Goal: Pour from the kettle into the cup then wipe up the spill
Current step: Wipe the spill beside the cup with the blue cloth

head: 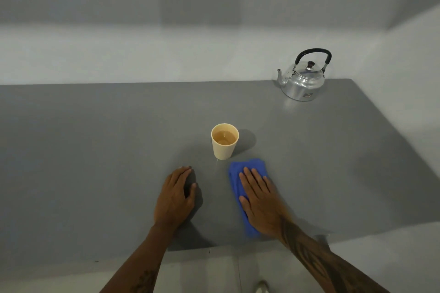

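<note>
1. Table point(95, 150): flat grey top, matte and smooth, with straight edges; pale walls behind and to the right.
2. Kettle point(302, 83): polished metal, squat and rounded, domed lid with a dark knob, black arched handle standing upright, short curved spout pointing left. Standing at the far right corner of the table, well apart from everything else.
3. Cup point(224, 141): cream-coloured, tapered, no handle, smooth wall, round rim. Upright near the table's middle, holding a pale brownish liquid to well below the rim.
4. Cloth point(238, 178): bright blue, soft, bunched into a rough oblong, lying flat just in front and to the right of the cup, not touching it.
5. Spill: a faint wet sheen possibly showing at the cup's base and beside the cloth; too dim to be sure.
6. Right hand point(260, 202): palm down on the cloth, fingers straight and close together, thumb alongside, pressing the fabric to the table. Edges slightly blurred. Dark tattoo along the forearm.
7. Left hand point(175, 194): resting on bare table left of the cloth, fingers loosely curled with tips and thumb touching the surface, holding nothing.
</note>
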The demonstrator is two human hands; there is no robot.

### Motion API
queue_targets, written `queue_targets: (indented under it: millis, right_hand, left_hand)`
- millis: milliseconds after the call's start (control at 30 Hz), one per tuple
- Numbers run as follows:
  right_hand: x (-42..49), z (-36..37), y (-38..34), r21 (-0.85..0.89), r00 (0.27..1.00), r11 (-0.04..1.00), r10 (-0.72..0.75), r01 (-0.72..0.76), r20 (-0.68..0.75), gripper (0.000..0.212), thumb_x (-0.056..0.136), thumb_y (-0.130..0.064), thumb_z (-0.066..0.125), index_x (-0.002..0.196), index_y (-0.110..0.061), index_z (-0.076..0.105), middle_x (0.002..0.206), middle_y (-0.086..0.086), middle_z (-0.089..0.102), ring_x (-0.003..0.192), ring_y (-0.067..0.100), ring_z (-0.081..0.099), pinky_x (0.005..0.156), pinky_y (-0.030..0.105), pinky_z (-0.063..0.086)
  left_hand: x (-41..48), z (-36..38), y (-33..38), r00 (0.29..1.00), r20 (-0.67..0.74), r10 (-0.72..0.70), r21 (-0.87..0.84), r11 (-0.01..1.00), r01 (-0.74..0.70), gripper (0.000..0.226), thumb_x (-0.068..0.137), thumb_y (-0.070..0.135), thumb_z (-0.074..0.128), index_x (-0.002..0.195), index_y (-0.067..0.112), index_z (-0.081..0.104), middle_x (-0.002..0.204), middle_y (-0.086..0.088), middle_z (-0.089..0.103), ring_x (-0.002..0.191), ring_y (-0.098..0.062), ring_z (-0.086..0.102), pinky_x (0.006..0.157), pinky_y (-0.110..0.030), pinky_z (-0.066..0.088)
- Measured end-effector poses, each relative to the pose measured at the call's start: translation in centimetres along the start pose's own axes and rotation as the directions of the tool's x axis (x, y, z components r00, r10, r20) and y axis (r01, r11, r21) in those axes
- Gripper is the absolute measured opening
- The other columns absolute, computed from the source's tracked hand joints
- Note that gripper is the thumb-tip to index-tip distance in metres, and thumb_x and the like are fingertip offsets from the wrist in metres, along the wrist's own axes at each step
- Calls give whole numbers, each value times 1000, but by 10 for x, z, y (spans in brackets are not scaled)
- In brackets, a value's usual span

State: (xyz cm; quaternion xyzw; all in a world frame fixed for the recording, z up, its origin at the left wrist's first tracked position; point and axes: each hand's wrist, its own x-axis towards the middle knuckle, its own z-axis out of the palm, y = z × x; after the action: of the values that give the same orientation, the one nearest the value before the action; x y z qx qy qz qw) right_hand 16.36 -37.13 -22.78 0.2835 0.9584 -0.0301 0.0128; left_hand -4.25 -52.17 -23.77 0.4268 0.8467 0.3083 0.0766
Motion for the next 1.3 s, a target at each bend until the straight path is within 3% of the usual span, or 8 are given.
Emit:
queue_targets:
  millis: [100,233,433,667,767,900,1100,1300]
  right_hand:
    - [0,0,40,-42,998,998,52,-53,-32,64,97,-45,5,148,-11,19,156,8,28,143,27,26,116,44,20]
    - [70,-6,35,20,941,941,339,-338,-26,62,94,-39,19,139,-4,41,145,17,45,131,37,45,103,53,42]
    - [17,-2,39,-67,998,996,-61,62,6,63,97,-45,4,149,-12,18,157,7,23,145,29,21,114,43,17]
    - [87,-11,59,29,929,929,370,-369,-9,67,95,-44,8,142,-6,38,147,17,42,133,38,42,104,56,39]
    - [65,-5,42,-38,986,985,167,-167,5,61,97,-42,11,146,-11,29,152,12,35,139,34,35,110,49,34]
    - [14,-6,71,-29,996,995,-94,94,7,64,96,-50,6,149,-18,20,158,3,20,146,24,16,117,38,12]
    - [88,-12,86,19,934,934,356,-356,11,67,93,-44,11,144,-9,35,151,14,36,137,37,37,106,54,35]
    - [72,-5,39,-29,985,984,174,-175,-19,61,95,-43,15,144,-13,34,150,11,40,135,35,41,105,53,38]
  left_hand:
    - [2,0,0,1000,-11,-8,2,1000,8,47,92,34,52,136,18,47,141,-1,48,129,-19,43,106,-31,37]
    - [2,2,3,1000,-4,-21,-2,1000,21,51,90,40,47,136,19,47,141,-1,48,129,-18,44,107,-32,38]
    - [3,4,-1,1000,-5,-20,14,1000,20,54,89,45,42,136,19,46,140,-1,49,128,-19,44,108,-35,40]
    - [3,3,5,999,2,-42,28,999,42,53,89,42,43,136,18,46,141,-2,48,129,-20,43,108,-35,39]
    - [2,2,4,1000,-12,-17,29,999,17,54,88,44,40,134,17,47,139,-3,50,127,-20,44,108,-36,41]
    - [2,3,1,1000,-15,4,37,999,-3,54,89,45,39,135,18,47,140,-1,49,128,-19,43,107,-34,39]
    - [4,5,2,1000,-10,-21,33,999,21,50,90,38,47,136,17,46,140,-1,48,129,-18,42,107,-31,37]
    - [3,2,5,1000,-3,-27,42,999,27,48,91,35,48,136,17,46,140,-2,48,129,-20,42,108,-32,36]
